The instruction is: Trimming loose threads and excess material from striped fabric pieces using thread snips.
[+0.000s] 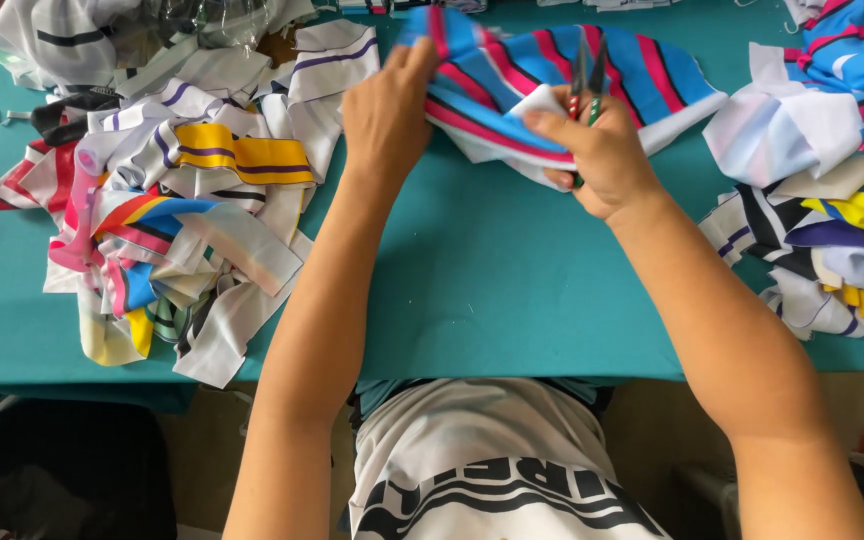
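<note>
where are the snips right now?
Head view, top centre-right: the snips are in the right hand, blades up against the blue-and-pink striped fabric, whose other end the left hand holds over the teal table.

There is one view only, from a camera worn on the person's head. It looks steeply down and forward over the person's own chest and both forearms onto the teal desk (472,290). The near edge of the desk runs across the lower half of the picture, and the far edge lies near the top. It sits close: the desk fills most of the width, and its ends are cut off on both sides. Floor shows below the desk's near edge.
</note>
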